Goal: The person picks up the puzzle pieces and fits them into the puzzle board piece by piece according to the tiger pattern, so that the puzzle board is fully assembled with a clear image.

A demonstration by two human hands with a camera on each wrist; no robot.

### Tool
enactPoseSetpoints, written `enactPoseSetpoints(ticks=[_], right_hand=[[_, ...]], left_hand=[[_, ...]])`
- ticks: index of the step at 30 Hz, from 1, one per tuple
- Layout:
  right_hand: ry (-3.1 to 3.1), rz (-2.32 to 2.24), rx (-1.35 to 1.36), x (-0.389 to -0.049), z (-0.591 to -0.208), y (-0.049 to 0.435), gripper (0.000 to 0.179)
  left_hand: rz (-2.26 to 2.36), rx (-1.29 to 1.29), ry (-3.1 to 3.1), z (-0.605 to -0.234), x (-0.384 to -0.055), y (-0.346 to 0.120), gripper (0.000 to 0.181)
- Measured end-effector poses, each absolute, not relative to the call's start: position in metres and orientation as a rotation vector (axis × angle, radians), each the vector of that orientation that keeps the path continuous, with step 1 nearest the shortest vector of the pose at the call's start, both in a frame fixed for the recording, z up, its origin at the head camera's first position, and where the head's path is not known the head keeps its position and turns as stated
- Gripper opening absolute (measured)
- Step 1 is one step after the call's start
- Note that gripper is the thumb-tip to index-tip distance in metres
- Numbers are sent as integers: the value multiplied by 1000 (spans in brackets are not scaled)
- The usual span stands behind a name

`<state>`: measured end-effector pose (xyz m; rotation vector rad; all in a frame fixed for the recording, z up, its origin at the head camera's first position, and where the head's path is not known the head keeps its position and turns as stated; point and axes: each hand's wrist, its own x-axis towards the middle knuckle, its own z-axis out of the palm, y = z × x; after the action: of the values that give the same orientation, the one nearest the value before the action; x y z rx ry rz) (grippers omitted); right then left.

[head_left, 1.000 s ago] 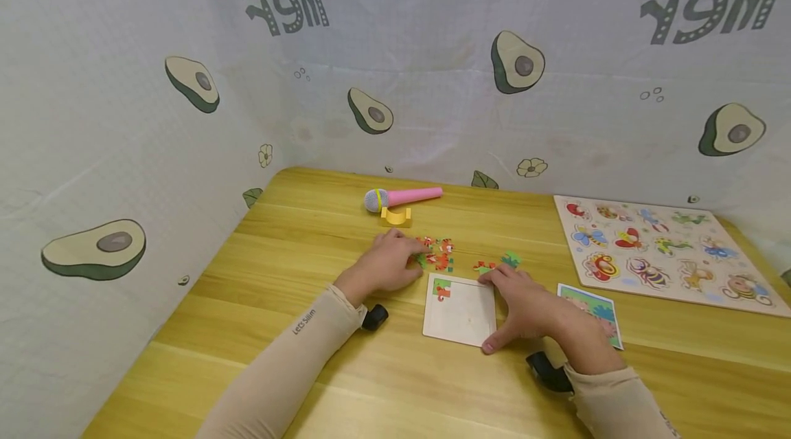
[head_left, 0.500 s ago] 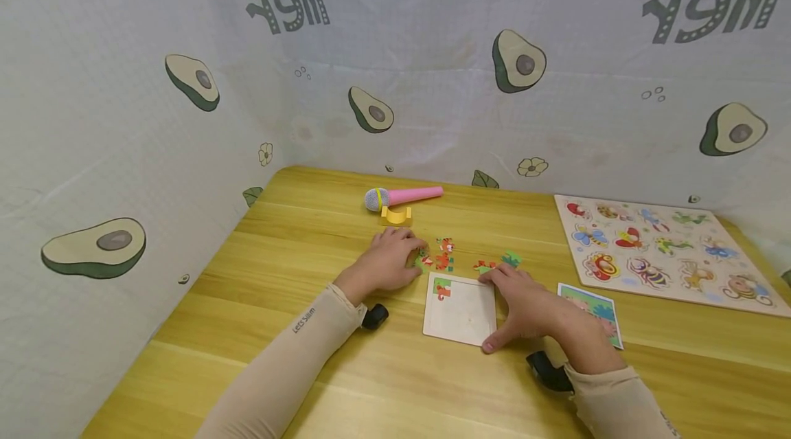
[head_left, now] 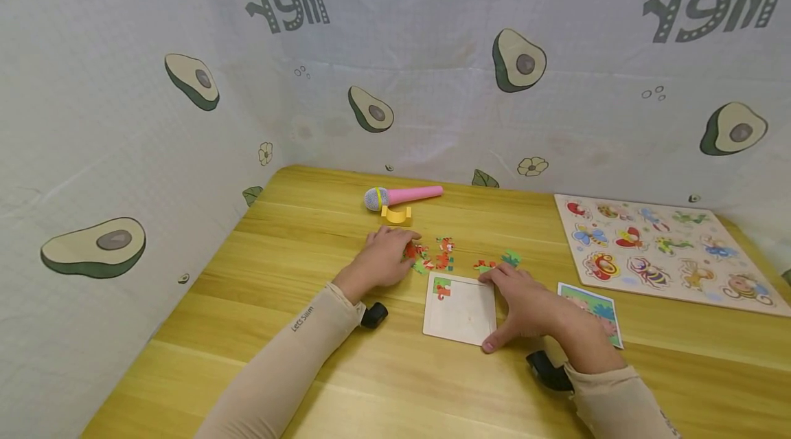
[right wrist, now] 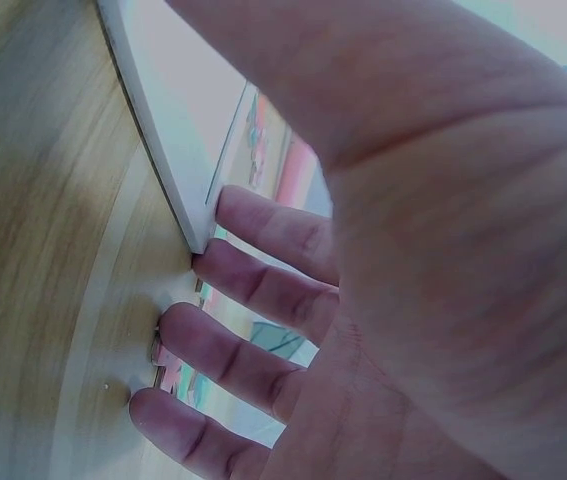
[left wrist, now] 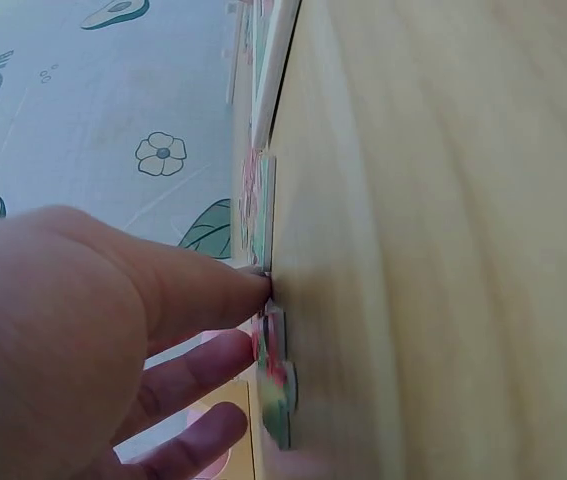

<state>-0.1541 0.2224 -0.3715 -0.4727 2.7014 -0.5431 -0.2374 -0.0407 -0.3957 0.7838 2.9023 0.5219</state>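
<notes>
Under the left hand (head_left: 381, 258), touches a flat red-and-green jigsaw piece (head_left: 410, 251), cannot tell whether pinched; across the wide span of the right hand (head_left: 524, 301), holds a square pale wooden tray (head_left: 462, 317)

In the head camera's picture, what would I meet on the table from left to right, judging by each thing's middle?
Left hand → pale square wooden tray → right hand → green-and-blue rectangular picture card → large pale rectangular wooden board with colourful bug pictures.

even light, pale sheen on the near tabletop (head_left: 383, 384), wrist views hazy
</notes>
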Motion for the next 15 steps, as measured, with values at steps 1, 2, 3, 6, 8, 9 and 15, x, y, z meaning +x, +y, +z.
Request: enactPoseSetpoints(ticks=[1,2,3,6,8,9,15], right_hand=[[2702,-544,-473,-154,-371,222,111],[2702,-545,-472,-154,-372,222,111],[2702,-546,-471,-154,-372,222,111],[2702,-546,-471,-153,-372,222,110],[2703,-546,-472,-153,-372,222,110],[2704,-547,-471,-153,-372,222,110],[2704,-551,-471,-153,-372,222,110]], left_hand=[[533,775,2902,-396,-237,-41,45],[541,769,2902,-396,-237,-41,46],[548,762,2900,-396,-238,-41,45],[540,743,2898,-397,-239,-41,45],[521,737,2900,-398,-239,-41,46],[509,733,2899,-398,-240,-42,46],[470,712,2900,-398,-241,-43,47]])
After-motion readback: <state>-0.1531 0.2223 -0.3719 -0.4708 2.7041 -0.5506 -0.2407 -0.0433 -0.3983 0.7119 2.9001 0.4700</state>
